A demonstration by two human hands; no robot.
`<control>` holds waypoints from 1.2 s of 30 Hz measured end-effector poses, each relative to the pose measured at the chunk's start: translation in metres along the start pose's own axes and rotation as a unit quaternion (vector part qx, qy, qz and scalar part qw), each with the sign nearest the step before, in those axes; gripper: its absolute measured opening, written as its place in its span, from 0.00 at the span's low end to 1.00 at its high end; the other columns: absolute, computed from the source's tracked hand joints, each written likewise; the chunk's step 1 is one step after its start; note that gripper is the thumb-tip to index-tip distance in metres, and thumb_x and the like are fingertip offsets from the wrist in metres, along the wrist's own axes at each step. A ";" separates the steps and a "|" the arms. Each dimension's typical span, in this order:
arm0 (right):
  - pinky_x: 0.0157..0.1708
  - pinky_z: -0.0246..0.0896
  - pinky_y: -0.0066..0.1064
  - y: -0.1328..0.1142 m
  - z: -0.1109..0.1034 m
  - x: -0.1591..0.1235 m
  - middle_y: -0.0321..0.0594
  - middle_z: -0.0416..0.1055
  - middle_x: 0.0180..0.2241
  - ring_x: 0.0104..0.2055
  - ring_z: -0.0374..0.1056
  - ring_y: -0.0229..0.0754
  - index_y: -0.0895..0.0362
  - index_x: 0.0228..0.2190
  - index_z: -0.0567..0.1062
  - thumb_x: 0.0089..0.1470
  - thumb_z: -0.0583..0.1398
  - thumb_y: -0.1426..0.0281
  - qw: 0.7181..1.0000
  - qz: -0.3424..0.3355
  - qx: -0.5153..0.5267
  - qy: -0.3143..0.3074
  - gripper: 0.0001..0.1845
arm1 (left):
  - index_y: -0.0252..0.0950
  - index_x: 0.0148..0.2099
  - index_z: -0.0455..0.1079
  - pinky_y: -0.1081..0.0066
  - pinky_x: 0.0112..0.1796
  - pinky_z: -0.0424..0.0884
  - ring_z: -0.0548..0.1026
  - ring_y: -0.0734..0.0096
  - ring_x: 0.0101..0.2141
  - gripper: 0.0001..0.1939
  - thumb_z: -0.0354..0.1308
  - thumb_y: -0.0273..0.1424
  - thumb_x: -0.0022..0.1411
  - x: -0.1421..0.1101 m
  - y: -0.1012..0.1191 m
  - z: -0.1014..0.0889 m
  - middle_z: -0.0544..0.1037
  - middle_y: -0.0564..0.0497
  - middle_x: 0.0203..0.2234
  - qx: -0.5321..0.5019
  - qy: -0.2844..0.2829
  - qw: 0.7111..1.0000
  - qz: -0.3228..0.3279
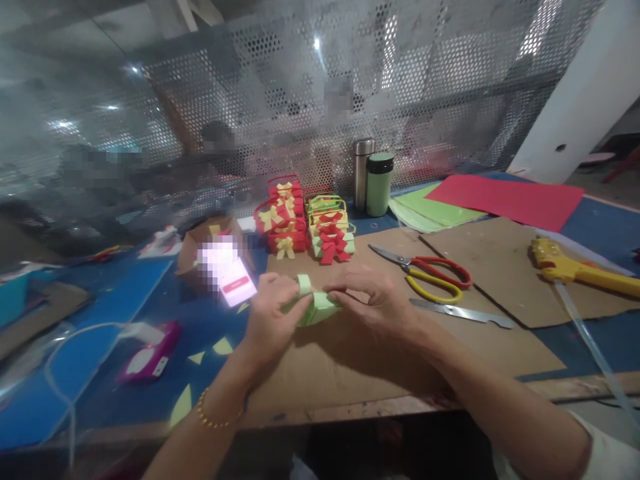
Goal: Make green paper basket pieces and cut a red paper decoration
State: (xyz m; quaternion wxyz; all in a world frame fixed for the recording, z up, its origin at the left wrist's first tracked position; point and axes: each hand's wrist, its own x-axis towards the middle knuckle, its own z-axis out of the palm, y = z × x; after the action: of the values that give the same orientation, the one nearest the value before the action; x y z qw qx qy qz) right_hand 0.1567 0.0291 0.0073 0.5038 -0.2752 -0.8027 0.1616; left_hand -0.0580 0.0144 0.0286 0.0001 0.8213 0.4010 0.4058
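Between my hands is a small light green paper piece (320, 307) with a curled strip standing up at its left, held just over the cardboard sheet (340, 387). My left hand (274, 308), with a beaded bracelet at the wrist, pinches its left side between thumb and fingers. The fingers of my right hand (373, 299) close on its right edge. Behind my hands stand red paper baskets (287, 223) with yellow bows, and beside them yellow and green paper baskets (333, 233) with red bows. My fingers hide part of the green paper.
Right of my hands lie scissors (435, 270), a metal blade (463, 312) and a yellow glue gun (575, 267). Red paper (505, 199) lies at the back right, near a green flask (380, 185). Leftward are a lit phone (233, 280), a purple device (153, 353) and paper scraps (223, 346).
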 end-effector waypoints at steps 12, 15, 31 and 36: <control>0.34 0.57 0.31 -0.015 -0.011 0.003 0.39 0.77 0.28 0.29 0.69 0.38 0.58 0.31 0.77 0.65 0.58 0.77 0.995 -0.070 -0.060 -0.038 0.11 | 0.38 0.31 0.73 0.62 0.41 0.67 0.71 0.70 0.27 0.12 0.56 0.31 0.69 0.000 0.008 0.001 0.77 0.54 0.24 0.010 0.012 0.998 0.057; 0.35 0.58 0.31 -0.016 -0.011 0.002 0.38 0.77 0.27 0.29 0.69 0.38 0.57 0.31 0.77 0.64 0.59 0.76 0.997 -0.051 -0.051 -0.035 0.10 | 0.37 0.31 0.73 0.61 0.42 0.66 0.72 0.69 0.28 0.12 0.57 0.32 0.68 0.000 0.006 0.003 0.78 0.53 0.25 -0.015 0.010 0.999 0.034; 0.31 0.62 0.26 -0.019 -0.017 0.003 0.35 0.77 0.24 0.26 0.70 0.35 0.57 0.29 0.81 0.60 0.62 0.72 0.994 0.078 0.032 -0.067 0.09 | 0.40 0.30 0.75 0.57 0.42 0.66 0.73 0.64 0.33 0.09 0.59 0.26 0.63 -0.001 -0.002 0.004 0.79 0.53 0.26 -0.079 -0.048 0.995 -0.026; 0.28 0.62 0.25 -0.026 -0.019 0.004 0.34 0.76 0.22 0.25 0.70 0.35 0.57 0.28 0.82 0.57 0.61 0.73 0.991 0.107 0.033 -0.072 0.10 | 0.40 0.27 0.73 0.59 0.41 0.66 0.72 0.68 0.28 0.13 0.57 0.26 0.64 0.002 0.000 0.001 0.77 0.55 0.23 -0.079 -0.070 0.994 -0.009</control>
State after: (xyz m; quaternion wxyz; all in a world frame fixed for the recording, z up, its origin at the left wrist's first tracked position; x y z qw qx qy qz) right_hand 0.1651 0.0108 0.0326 0.4334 -0.3305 -0.7970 0.2602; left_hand -0.0564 0.0157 0.0292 0.0968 0.8416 0.3739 0.3776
